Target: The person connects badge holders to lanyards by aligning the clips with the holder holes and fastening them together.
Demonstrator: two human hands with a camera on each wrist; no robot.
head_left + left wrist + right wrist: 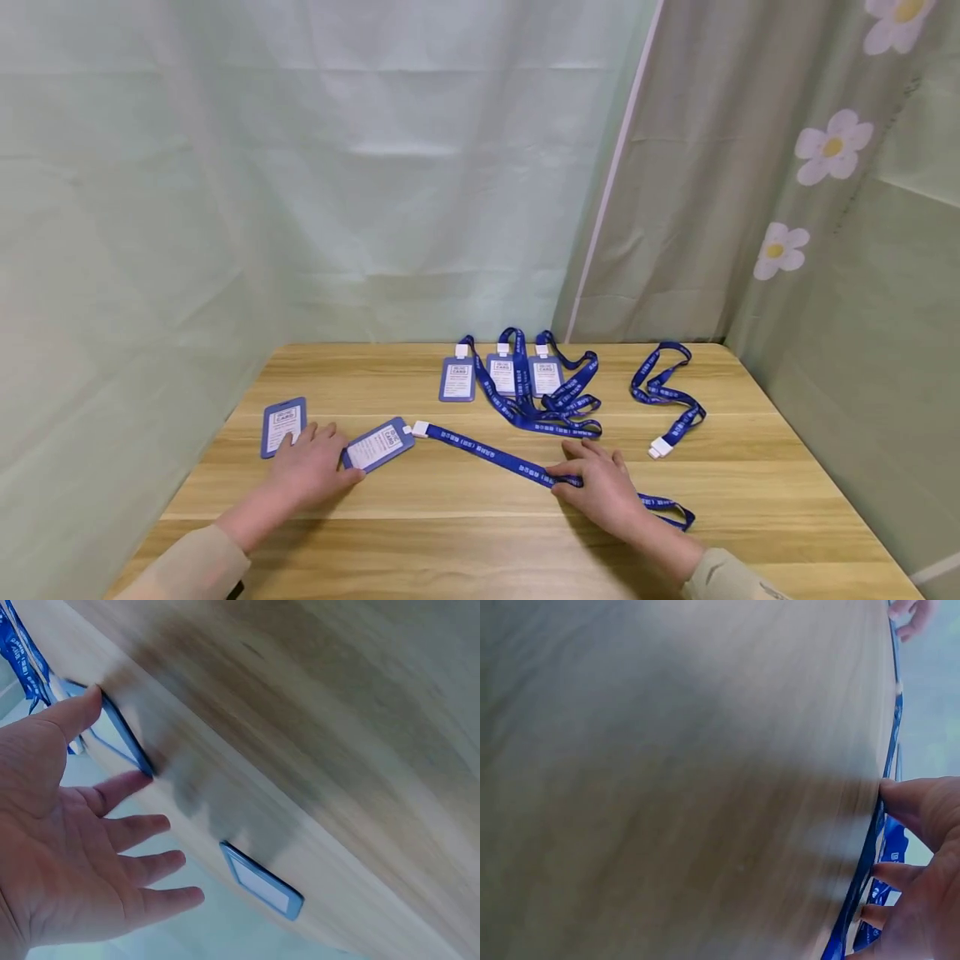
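A blue ID badge holder (378, 445) with a white card lies slanted on the table, joined by a white clip (421, 429) to a blue lanyard (487, 454). My left hand (318, 465) holds the near end of this holder between thumb and index finger; the other fingers are spread apart, as the left wrist view shows. Right of it, my right hand (603, 492) pinches the lanyard strap between thumb and forefinger, and the strap's looped end runs out beyond the hand. Another badge holder (283, 425), without a strap, lies just behind my left fingers.
Several items lie at the back: badge holders (457, 379) with lanyards in overlapping loops. A separate lanyard (660, 387) with a white clip lies at the right. The wooden table (450, 558) has curtains (420, 183) behind and beside it.
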